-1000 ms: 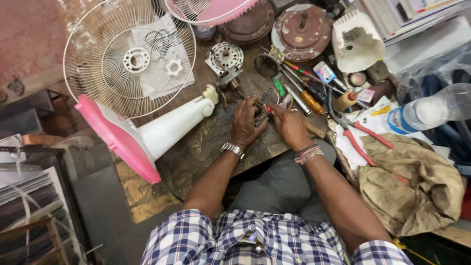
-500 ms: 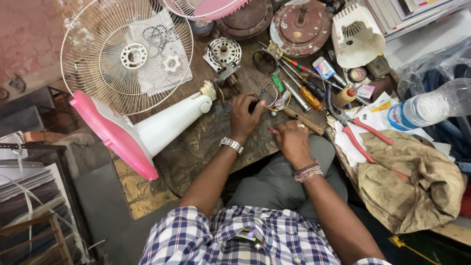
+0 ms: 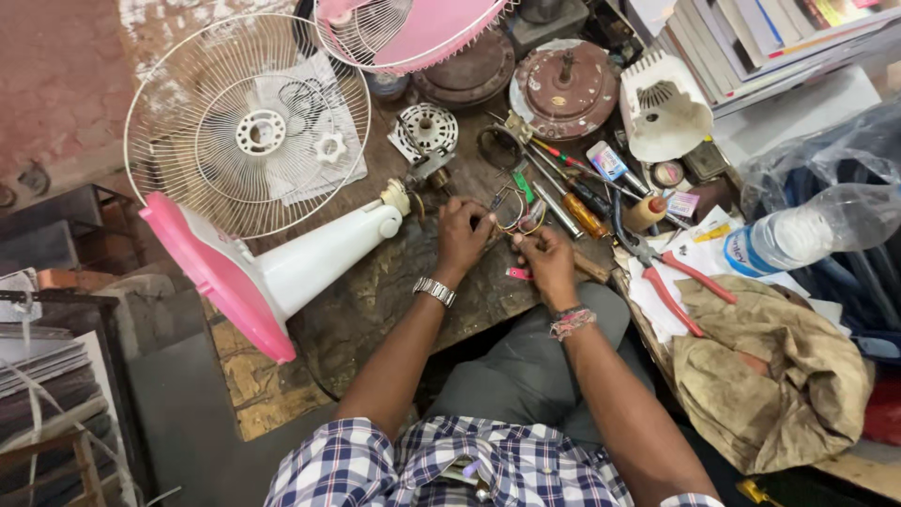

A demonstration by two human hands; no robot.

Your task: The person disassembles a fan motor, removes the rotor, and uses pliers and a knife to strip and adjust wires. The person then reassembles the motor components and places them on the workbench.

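Since before, right hand [image 3: 547,266] rejoins left hand [image 3: 463,235], both pinching wire bundle [image 3: 519,218]; fan stand [image 3: 310,258] at nine o'clock, unassembled.

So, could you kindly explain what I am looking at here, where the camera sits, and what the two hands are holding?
The view comes from a camera worn on a person's head, looking down at their own arms and lap. No machine is at work here, only two bare hands over a worn workbench. The left hand, with a metal watch on its wrist, and the right hand, with thread bands on its wrist, meet over a small bundle of coloured wires; both seem to pinch it, though the exact grip is too small to tell. To the left lies a toppled fan stand with a pink base, and a round wire fan guard. Beyond the hands lie screwdrivers, red-handled pliers and a rusty motor housing. On the right sit a plastic bottle and a crumpled cloth.
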